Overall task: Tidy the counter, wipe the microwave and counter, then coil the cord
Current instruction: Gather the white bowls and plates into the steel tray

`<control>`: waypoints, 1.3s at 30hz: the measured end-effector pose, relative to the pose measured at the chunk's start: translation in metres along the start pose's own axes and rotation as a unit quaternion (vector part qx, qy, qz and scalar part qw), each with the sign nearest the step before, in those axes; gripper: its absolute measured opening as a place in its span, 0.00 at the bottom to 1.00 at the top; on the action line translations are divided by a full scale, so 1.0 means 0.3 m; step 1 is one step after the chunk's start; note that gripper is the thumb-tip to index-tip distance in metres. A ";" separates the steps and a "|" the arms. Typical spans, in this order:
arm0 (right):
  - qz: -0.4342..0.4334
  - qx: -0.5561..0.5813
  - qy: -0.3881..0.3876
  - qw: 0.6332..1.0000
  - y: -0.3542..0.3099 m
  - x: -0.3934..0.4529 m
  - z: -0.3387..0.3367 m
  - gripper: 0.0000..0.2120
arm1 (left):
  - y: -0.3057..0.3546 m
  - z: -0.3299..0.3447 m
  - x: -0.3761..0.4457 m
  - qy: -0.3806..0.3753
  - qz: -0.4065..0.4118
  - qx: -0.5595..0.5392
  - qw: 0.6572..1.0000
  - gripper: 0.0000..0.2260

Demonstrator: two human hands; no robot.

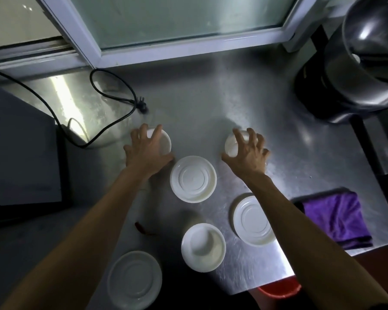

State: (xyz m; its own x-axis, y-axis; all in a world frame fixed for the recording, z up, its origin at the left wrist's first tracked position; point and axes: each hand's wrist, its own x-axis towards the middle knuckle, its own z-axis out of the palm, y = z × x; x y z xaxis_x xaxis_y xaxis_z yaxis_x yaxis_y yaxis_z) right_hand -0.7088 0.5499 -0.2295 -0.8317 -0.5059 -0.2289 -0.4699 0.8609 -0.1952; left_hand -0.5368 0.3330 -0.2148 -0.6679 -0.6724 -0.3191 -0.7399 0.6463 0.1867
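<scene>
Both arms out over the steel counter (195, 101). Left hand (147, 151) over a small white bowl (164, 142) at ten o'clock of the centre plate (193, 179), fingers spread and curled round its rim, thumb down at the near edge. Right hand (246, 153) the same at two o'clock, clawed over a second small bowl (232, 146), fingertips arched over its top (actual contact too blurred to call). Three more white dishes nearer: a deep bowl (203, 247) at six o'clock, a plate (253, 222) partly under the right forearm at four, another plate (134, 279) at seven. Black cord (112, 126) looping loose at eleven o'clock, plug (143, 106) lying just beyond the left fingertips, well apart from both hands. Microwave (20, 153) at nine o'clock. Purple cloth (336, 218) folded at four o'clock, near the counter's edge. Red chilli (141, 228) beside the left forearm.
</scene>
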 end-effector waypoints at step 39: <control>-0.411 0.014 -0.006 0.912 -0.686 -0.759 -0.047 0.38 | -0.481 -0.117 -1.011 0.147 -0.173 -0.078 0.971 0.38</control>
State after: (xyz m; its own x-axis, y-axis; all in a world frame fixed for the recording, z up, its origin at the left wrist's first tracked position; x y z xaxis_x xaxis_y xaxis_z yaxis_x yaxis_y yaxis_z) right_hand -0.4268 0.4888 -0.1238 -0.1992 -0.9800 -0.0043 -0.9252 0.1895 -0.3287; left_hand -0.2303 0.4310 -0.1124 -0.3536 -0.9285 -0.1138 -0.9122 0.3153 0.2617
